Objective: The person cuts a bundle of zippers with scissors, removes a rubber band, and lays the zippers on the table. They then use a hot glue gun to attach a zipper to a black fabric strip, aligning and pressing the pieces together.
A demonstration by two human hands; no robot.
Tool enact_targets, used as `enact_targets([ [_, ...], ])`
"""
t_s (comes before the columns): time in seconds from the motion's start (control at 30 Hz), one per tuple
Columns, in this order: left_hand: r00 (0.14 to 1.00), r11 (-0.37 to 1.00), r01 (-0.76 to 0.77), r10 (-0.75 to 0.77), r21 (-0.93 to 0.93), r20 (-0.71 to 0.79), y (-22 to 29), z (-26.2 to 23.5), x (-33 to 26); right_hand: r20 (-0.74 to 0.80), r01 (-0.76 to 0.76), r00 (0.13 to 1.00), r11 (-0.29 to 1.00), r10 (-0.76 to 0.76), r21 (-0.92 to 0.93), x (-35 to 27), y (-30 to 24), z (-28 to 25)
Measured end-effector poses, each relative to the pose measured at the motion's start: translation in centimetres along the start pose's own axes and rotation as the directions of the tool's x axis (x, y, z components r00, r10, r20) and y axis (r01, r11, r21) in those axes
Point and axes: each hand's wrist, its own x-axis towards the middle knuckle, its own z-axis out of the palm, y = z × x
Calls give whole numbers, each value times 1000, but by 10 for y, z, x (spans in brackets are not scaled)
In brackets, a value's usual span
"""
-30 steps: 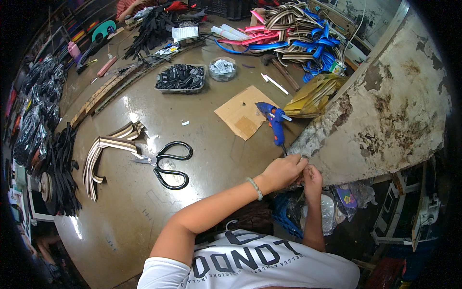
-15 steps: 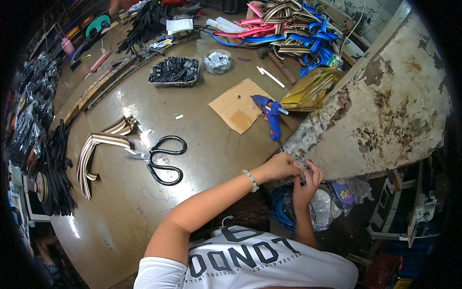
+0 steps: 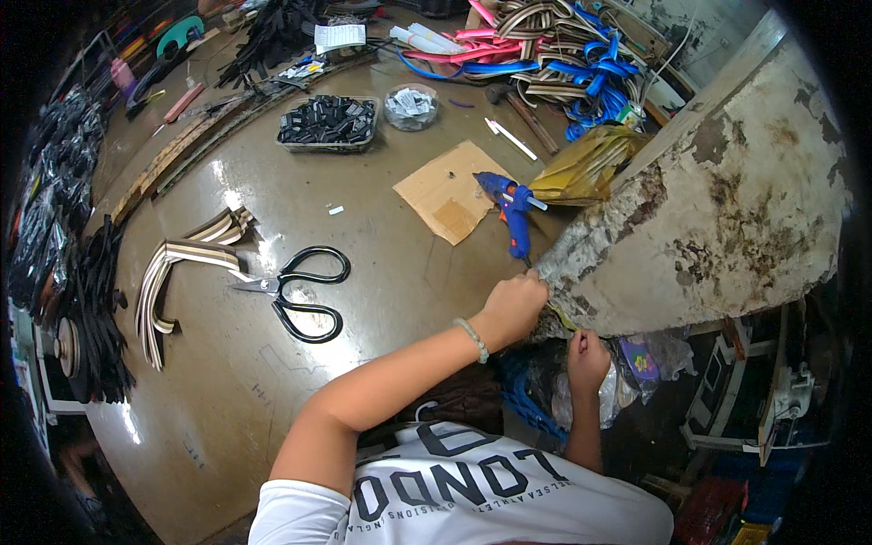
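Note:
A thin yellow-green strip [image 3: 560,316] is stretched between my two hands at the table's right edge, beside the peeling wall. My left hand [image 3: 516,307], with a beaded bracelet at its wrist, is closed on one end of the strip. Lower and to the right, my right hand [image 3: 589,358] pinches the other end. Just beyond my left hand lies a blue hot glue gun [image 3: 516,222], its nozzle over a piece of brown cardboard [image 3: 427,193]. Black-handled scissors [image 3: 280,284] rest to the left, near cut striped straps [image 3: 162,272].
A tub of black buckles [image 3: 327,124] and a round tub of pale pieces [image 3: 411,107] stand farther back. White glue sticks [image 3: 513,139], a hammer [image 3: 531,123] and a yellow plastic bag [image 3: 595,163] lie near the wall [image 3: 718,200]. Colourful straps [image 3: 545,59] are heaped behind.
My hands were close together and have drawn apart, the right one moving down. The yellow-green strip now shows between them. The view has shifted slightly.

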Motion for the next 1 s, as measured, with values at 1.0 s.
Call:
enact_targets([
  [1.0, 760, 629, 638, -607, -444, 231, 38, -190, -362, 291, 694, 105, 280, -951, 663, 51, -371, 45],
])
